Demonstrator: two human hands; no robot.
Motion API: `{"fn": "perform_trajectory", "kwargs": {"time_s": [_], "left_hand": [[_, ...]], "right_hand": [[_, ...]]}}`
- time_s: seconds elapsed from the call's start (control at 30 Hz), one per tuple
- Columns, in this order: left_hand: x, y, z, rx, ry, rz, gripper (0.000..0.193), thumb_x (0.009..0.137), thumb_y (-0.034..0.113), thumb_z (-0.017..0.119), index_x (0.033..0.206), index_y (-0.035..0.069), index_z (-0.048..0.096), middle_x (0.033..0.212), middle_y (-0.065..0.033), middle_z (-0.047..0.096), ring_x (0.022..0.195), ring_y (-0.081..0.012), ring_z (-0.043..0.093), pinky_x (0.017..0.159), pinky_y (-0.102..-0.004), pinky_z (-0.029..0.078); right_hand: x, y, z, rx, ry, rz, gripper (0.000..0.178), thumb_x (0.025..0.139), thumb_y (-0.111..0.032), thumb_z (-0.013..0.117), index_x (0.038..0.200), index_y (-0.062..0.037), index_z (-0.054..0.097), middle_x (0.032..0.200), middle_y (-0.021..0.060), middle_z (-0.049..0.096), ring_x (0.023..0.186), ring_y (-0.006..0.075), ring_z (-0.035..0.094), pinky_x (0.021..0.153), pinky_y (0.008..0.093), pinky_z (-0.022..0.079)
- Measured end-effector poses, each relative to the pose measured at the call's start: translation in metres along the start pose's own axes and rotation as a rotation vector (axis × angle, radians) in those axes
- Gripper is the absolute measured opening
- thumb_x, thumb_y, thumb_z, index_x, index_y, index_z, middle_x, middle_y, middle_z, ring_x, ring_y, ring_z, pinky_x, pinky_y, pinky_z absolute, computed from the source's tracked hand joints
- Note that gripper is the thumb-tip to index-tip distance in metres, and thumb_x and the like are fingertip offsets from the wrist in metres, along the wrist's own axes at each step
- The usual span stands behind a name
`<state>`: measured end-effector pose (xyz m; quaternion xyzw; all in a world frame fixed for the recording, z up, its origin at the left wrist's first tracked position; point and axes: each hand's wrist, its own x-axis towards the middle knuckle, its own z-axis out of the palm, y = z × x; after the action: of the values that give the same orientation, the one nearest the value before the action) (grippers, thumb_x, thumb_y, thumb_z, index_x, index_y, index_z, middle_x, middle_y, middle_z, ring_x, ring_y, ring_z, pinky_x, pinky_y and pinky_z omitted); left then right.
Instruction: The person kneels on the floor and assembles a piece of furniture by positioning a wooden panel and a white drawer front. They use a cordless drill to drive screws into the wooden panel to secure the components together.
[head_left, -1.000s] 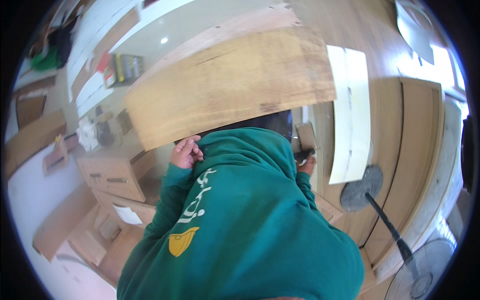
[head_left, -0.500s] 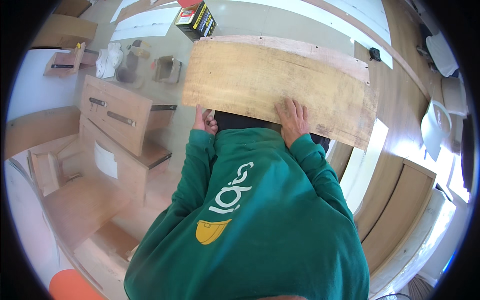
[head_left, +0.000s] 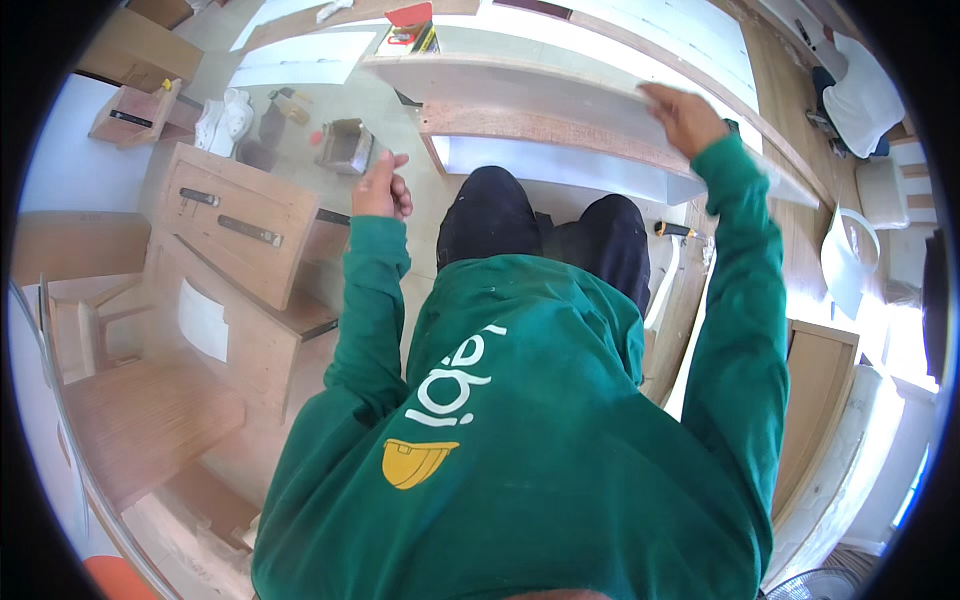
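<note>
A long wooden box-like piece lies across the floor just past my knees, with a white inner face under its near edge. My right hand is at the far, right part of its pale upper board. Its fingers are stretched and slightly blurred; whether they touch the board, I cannot tell. My left hand is raised in the air left of my knees, apart from the wood. Its fingers are curled inward, and what they may hold is hidden.
A black-and-yellow handled tool lies right of my knees. Wooden drawer parts stand at the left, near a small open box and white clogs. A carton stands beyond. Someone in white is at the far right.
The wooden piece has turned and moved from over my lap to past my knees, uncovering them. My right hand has moved forward and right; my left hand has risen away from the wood.
</note>
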<state>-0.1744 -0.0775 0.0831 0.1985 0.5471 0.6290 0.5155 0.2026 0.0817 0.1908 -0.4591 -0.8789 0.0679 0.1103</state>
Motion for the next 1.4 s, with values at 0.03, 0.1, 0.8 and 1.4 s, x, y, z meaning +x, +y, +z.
{"fn": "perform_trajectory", "kwargs": {"time_s": [0.03, 0.1, 0.8, 1.4], "left_hand": [[-0.003, -0.003, -0.005, 0.057, 0.010, -0.012, 0.040, 0.089, 0.039, 0.057, 0.096, 0.000, 0.062, 0.055, 0.0028, 0.043, 0.041, -0.0077, 0.043, 0.036, -0.0223, 0.032], [-0.014, -0.020, -0.028, 0.134, 0.022, -0.067, 0.028, 0.088, 0.031, 0.059, 0.093, 0.004, 0.063, 0.056, 0.0026, 0.045, 0.042, -0.0073, 0.043, 0.035, -0.0221, 0.032], [-0.036, -0.099, 0.001, 0.277, 0.061, -0.288, 0.022, 0.084, 0.023, 0.066, 0.092, 0.003, 0.064, 0.057, 0.0003, 0.051, 0.040, -0.0079, 0.045, 0.034, -0.0221, 0.036], [-0.018, -0.141, 0.034, 0.284, -0.102, -0.378, 0.017, 0.087, 0.024, 0.062, 0.093, 0.008, 0.064, 0.062, 0.0012, 0.053, 0.046, -0.0072, 0.049, 0.035, -0.0215, 0.039]], "right_hand": [[0.023, 0.020, 0.000, -0.039, 0.055, -0.011, 0.033, 0.084, -0.012, 0.054, 0.116, -0.0151, 0.058, 0.109, 0.0156, 0.061, 0.096, 0.0337, 0.059, 0.087, 0.0407, 0.046], [0.060, 0.033, 0.003, -0.095, 0.053, 0.036, 0.034, 0.086, -0.013, 0.053, 0.119, -0.0143, 0.056, 0.116, 0.0156, 0.057, 0.102, 0.0332, 0.057, 0.090, 0.0395, 0.044], [0.119, 0.076, 0.034, -0.366, 0.153, 0.156, 0.066, 0.066, -0.030, 0.073, 0.126, -0.0195, 0.048, 0.117, 0.0086, 0.058, 0.111, 0.0281, 0.053, 0.094, 0.0465, 0.039], [0.082, 0.028, 0.017, -0.172, 0.366, 0.179, 0.046, 0.067, -0.007, 0.063, 0.112, -0.0168, 0.060, 0.100, 0.0050, 0.062, 0.102, 0.0233, 0.054, 0.092, 0.0408, 0.033]]}}
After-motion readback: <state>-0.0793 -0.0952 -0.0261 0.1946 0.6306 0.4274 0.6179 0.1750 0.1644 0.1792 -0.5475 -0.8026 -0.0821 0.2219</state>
